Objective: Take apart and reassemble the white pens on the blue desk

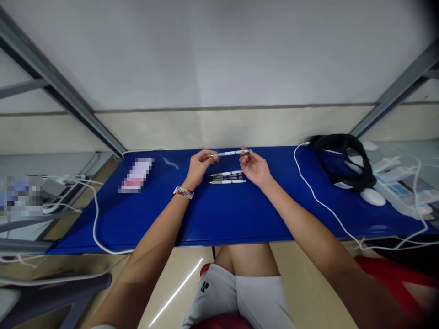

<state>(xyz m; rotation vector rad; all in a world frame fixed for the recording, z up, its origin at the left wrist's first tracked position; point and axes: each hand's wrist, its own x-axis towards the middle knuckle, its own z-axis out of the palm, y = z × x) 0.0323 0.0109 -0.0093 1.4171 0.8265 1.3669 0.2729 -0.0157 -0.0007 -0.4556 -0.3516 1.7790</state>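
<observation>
A white pen (230, 153) is held level above the blue table (226, 219), between my two hands. My left hand (201, 165) pinches its left end, which looks grey and pointed. At the other end, the fingertips of my right hand (254, 167) are closed on the pen. Just below, between my wrists, several white and dark pens (227, 181) lie side by side on the table, roughly parallel to the held one.
A blurred pink and white item (137, 175) lies at the left. On the right are a black head strap (363, 169), a white round piece (373, 197) and a power strip (401, 192). White cables cross both sides. Metal posts flank the table, with a wall behind.
</observation>
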